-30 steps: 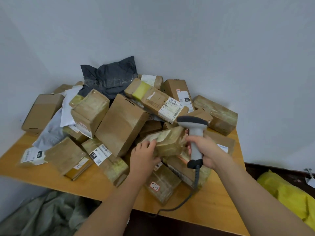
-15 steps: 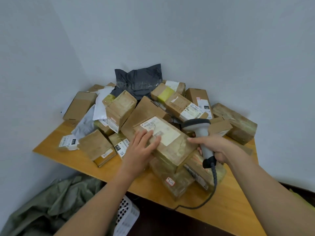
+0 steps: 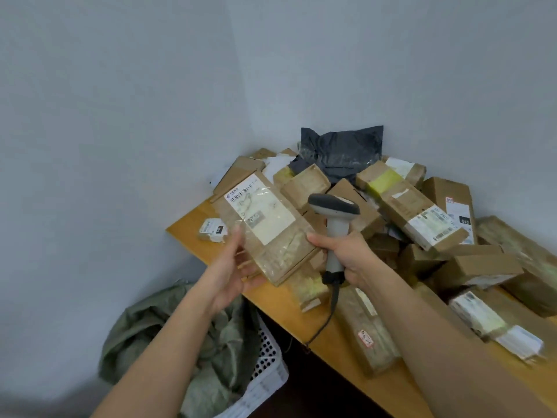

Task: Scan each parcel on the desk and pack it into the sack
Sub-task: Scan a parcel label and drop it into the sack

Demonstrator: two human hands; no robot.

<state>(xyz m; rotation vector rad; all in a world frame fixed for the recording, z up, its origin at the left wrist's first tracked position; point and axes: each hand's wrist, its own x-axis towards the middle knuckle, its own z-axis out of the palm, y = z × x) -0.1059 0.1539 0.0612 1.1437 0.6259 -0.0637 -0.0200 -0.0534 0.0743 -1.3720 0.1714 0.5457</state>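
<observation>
The parcel (image 3: 265, 229) has lifted off the desk (image 3: 193, 233); left hand (image 3: 232, 276) grips it, right hand (image 3: 346, 254) grips the scanner (image 3: 334, 212). Aim at the barcode squarely.

Taped brown parcel (image 3: 268, 233) held label-up; sack (image 3: 168, 336) crumpled

sack (image 3: 168, 333) partly behind forearm, label (image 3: 259, 212) print unreadable
</observation>
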